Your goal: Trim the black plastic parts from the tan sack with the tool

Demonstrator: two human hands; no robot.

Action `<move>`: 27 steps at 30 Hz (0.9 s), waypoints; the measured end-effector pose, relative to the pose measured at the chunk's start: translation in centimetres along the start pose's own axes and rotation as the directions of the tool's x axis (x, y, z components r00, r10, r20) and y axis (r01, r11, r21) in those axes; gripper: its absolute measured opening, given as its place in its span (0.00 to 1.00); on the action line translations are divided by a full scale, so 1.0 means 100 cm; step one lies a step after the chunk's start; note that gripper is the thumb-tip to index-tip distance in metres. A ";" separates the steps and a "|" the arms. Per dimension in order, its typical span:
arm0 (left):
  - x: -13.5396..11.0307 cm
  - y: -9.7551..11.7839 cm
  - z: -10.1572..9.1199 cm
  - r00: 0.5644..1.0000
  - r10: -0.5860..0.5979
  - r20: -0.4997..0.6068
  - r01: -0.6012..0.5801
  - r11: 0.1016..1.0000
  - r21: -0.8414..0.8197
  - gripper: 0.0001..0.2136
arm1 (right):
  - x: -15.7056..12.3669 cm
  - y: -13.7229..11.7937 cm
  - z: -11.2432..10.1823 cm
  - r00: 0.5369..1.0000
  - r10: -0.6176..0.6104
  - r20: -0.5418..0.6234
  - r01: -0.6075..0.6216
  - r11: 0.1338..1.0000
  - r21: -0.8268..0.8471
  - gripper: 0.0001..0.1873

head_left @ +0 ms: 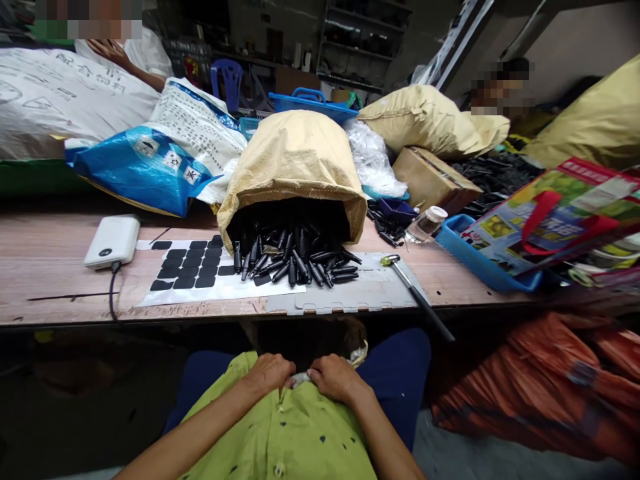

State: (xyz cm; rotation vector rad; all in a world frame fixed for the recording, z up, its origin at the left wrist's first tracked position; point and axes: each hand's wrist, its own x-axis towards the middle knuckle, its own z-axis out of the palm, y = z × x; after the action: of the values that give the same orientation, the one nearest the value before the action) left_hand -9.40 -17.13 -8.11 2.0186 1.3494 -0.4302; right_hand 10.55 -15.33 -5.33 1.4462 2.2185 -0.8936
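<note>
My left hand [273, 371] and my right hand [334, 377] lie in my lap, by the lower edge of my green shirt [305, 420]. The fingers of both are curled inward. A small whitish-grey piece [300, 379] shows between the thumbs, and I cannot make out what it is. On the table beyond, black pen-like plastic parts [295, 260] spill from the mouth of a tan sack [300, 153]. Right of them a hammer-like tool [417, 293] with a dark handle pokes past the table edge. Neither hand touches these things.
A white power bank [113, 241] with a cable stands left of a sheet of black stickers [187, 267]. To the right are a clear jar [426, 225], a blue basket [480, 257] and a printed bag [555, 220]. Filled sacks [420, 120] line the back. Two people sit opposite.
</note>
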 end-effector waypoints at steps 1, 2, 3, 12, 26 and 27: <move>0.001 -0.001 -0.001 1.000 -0.019 -0.010 0.019 1.000 -0.007 0.15 | 0.000 0.001 0.000 1.000 0.008 -0.013 -0.008 1.000 -0.005 0.23; 0.002 -0.001 -0.003 0.999 -0.046 -0.021 0.045 0.999 -0.011 0.15 | 0.000 0.003 0.000 1.000 0.019 -0.020 -0.019 1.000 -0.011 0.23; 0.003 -0.001 -0.004 0.996 -0.079 -0.035 0.079 0.997 -0.010 0.14 | -0.001 0.003 0.001 0.999 0.031 -0.022 -0.031 0.999 -0.016 0.23; 0.000 -0.008 -0.005 0.957 -0.270 -0.102 0.273 0.962 0.007 0.15 | -0.003 0.002 0.007 0.999 0.050 -0.004 -0.051 0.998 -0.023 0.20; -0.012 -0.037 0.016 0.945 -0.017 -0.327 0.048 0.995 0.086 0.15 | -0.007 -0.001 -0.001 0.992 0.078 -0.094 -0.080 0.997 -0.018 0.20; -0.012 -0.039 0.024 0.949 0.017 -0.314 0.016 0.994 0.104 0.12 | -0.008 -0.002 0.000 0.993 0.080 -0.084 -0.082 0.996 -0.026 0.19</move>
State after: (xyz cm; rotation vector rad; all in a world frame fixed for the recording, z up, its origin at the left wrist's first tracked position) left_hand -13.22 -18.62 -10.46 2.2465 1.5426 -0.1852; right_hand 10.65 -15.94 -4.83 1.5744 2.2043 -0.7843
